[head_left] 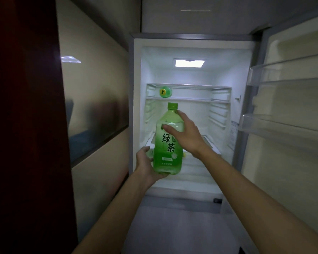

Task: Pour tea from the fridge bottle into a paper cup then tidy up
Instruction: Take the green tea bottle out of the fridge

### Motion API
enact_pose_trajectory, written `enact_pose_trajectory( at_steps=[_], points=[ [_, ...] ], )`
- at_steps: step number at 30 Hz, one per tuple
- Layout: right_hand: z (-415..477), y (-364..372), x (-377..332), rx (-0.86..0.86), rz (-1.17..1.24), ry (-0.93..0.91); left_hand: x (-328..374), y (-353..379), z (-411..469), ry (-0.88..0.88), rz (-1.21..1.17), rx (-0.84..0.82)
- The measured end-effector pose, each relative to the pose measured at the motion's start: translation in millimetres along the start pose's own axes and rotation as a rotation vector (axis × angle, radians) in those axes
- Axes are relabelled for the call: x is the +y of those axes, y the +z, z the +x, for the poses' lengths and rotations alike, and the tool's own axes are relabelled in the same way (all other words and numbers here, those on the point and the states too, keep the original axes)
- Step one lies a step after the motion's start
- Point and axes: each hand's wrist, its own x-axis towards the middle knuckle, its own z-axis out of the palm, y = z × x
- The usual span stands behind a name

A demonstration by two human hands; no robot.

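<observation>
Closest to the camera, two bare arms reach forward and up toward the open fridge [136,107]. The left hand [147,165] is cupped under the bottom of the tea bottle [168,143]. Its fingers are curled a little and its palm holds the weight. The right hand [185,132] is wrapped round the upper part of the bottle, below the neck, with the thumb across the front. So both hands hold the same bottle, and it stands straight up in the air in front of the fridge's lower shelf [196,167].

The bottle is big, green and see-through, with a green cap [172,105] still on. The tea looks like it comes up near the right hand, so the bottle is likely heavy. It may be cold and wet, and that could make it slippery. The plastic is probably thin and may squash if squeezed hard. One hand under the bottom and one up high looks like a safe way to carry it.

Farther back, a second green bottle [165,92] lies on its side on the top shelf. The fridge door [286,99] hangs open on the right, and its racks look bare.

No paper cup or bench can be seen. The room is dark, and something small by the bottle's foot is too hidden to name.
</observation>
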Motion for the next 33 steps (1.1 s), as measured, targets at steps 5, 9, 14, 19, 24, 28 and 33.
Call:
enact_pose_trajectory(
  at_steps=[5,9,14,19,24,28,33],
  points=[
    [-40.4,0.4,-29.7,-0.015,-0.022,0.018,-7.0,-13.0,-51.7,-0.007,0.026,-0.037],
    [-82.6,0.6,-58.9,-0.003,-0.028,0.04,-13.6,-28.0,-96.6,-0.045,0.029,-0.039],
    [-134.3,-6.3,-97.9,0.01,-0.043,0.047,-23.1,-42.7,-148.8,-0.066,0.048,-0.052],
    [-180.6,-20.8,-132.1,0.034,-0.043,0.062,-32.7,-47.1,-186.3,-0.085,0.091,-0.071],
    [-216.9,-46.8,-154.8,0.081,-0.093,0.07,-52.6,-35.5,-224.7,-0.106,0.112,-0.105],
    [-244.5,-69.7,-166.5,0.095,-0.114,0.084,-73.6,-23.6,-252.8,-0.114,0.129,-0.114],
    [-285.5,-98.8,-185.5,0.115,-0.126,0.07,-100.4,-11.5,-292.2,-0.13,0.166,-0.133]
  ],
)
